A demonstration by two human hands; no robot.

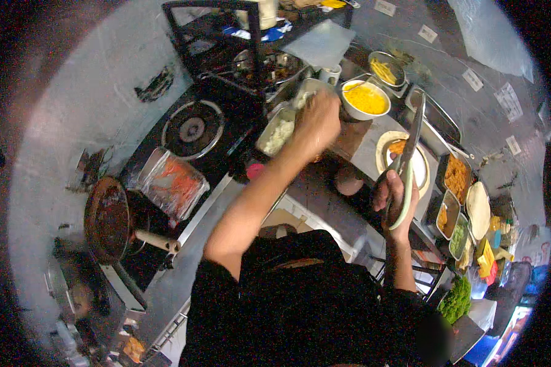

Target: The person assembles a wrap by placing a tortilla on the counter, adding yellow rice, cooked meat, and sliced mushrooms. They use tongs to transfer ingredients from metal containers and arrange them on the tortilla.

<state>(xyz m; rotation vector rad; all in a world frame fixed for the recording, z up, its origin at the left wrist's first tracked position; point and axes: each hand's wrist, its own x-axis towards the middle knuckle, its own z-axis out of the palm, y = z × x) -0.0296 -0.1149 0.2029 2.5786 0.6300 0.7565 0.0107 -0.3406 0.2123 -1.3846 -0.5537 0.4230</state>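
My left hand (317, 121) reaches forward over a rectangular metal container (269, 144) of white chopped food. Its fingers are closed, with white bits showing at the fingertips. My right hand (393, 194) is lower and to the right, gripping long metal scissors (410, 137) by their pale green handle. The blades point up and away, across a round plate (382, 147) with food on it. A white bowl of yellow shredded food (365, 99) stands just right of my left hand.
A gas burner (191, 128) lies to the left. Near it are a wrapped tray of orange food (171, 183) and a dark pan with a wooden handle (107, 220). Several metal containers of toppings (456, 177) line the right side. Green herbs (456, 300) sit at the lower right, and a black wire rack (226, 37) stands at the back.
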